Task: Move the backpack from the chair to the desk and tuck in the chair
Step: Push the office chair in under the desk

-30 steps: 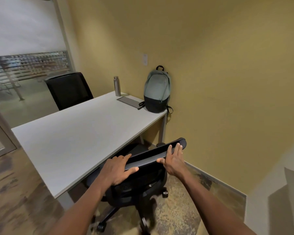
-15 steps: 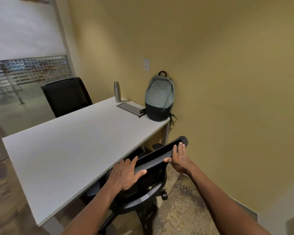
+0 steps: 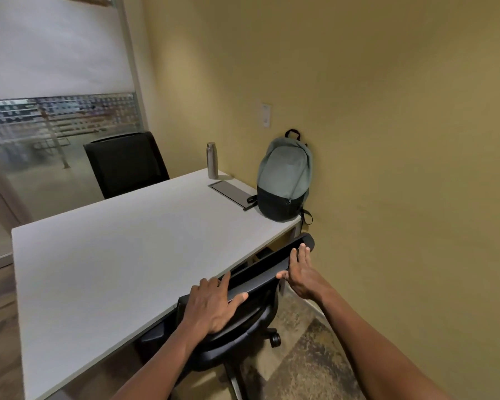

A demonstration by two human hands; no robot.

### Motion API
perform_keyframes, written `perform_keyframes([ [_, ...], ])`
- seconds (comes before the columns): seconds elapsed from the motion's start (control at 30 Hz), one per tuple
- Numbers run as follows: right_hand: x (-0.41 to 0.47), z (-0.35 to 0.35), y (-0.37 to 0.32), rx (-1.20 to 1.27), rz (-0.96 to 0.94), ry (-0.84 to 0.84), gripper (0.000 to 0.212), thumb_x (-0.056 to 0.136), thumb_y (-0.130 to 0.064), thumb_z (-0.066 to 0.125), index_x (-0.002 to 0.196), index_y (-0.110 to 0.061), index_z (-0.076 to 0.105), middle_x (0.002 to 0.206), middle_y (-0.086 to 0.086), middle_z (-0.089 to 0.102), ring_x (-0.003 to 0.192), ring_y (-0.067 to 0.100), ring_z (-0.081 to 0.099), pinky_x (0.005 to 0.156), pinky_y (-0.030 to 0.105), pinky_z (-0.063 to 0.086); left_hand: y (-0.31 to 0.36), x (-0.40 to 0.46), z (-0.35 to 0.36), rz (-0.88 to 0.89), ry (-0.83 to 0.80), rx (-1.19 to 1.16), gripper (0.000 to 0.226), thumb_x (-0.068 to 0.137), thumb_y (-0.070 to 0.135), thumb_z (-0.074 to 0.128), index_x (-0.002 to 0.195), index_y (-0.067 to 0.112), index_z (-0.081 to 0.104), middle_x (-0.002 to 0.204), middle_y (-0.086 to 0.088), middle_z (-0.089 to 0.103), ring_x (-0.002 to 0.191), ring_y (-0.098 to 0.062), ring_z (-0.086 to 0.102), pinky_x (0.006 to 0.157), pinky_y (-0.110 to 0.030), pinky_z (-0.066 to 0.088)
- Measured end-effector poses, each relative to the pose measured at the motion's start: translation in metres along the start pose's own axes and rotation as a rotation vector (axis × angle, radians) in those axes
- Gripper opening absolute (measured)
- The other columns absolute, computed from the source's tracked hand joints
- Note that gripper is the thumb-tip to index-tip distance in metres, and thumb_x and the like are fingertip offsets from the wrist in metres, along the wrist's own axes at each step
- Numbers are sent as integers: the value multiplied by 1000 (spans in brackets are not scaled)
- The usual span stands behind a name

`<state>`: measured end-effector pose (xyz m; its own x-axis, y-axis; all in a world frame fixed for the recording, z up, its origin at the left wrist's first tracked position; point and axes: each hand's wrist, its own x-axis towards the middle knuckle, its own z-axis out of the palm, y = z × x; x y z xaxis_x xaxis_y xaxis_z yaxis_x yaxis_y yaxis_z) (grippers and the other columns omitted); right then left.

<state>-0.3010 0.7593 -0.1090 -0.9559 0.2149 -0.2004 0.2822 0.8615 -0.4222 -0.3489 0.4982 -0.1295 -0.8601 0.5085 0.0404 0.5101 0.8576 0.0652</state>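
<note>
The grey-green and black backpack [image 3: 285,174] stands upright on the far right corner of the white desk [image 3: 113,255], leaning against the yellow wall. The black office chair [image 3: 264,267] is at the desk's right edge, its seat mostly hidden under the top. My left hand [image 3: 214,304] lies over the backrest's top rim, fingers over it and thumb on the near side. My right hand [image 3: 300,275] holds the same rim further right, fingers stretched along it.
A metal bottle [image 3: 212,160] and a flat grey panel [image 3: 231,190] sit on the desk near the backpack. A second black chair [image 3: 126,163] stands behind the desk by a glass partition [image 3: 41,140]. The yellow wall [image 3: 401,197] is close on the right.
The chair has rolled forward under the desk with both hands on its backrest. I have stepped closer, so the desk and backpack look larger.
</note>
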Motion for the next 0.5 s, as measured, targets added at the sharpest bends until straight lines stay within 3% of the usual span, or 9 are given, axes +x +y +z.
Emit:
perform_keyframes([
  [0.5,85,-25,9,-56,-101,-75,90,100,-53,40,153,-1,-11,156,23,-33,145,35,-30,120,47,-1,13,51,0,-145,27,53,91,85,78,1,154,22,19,136,-12,55,115,-31,51,98,-44,40],
])
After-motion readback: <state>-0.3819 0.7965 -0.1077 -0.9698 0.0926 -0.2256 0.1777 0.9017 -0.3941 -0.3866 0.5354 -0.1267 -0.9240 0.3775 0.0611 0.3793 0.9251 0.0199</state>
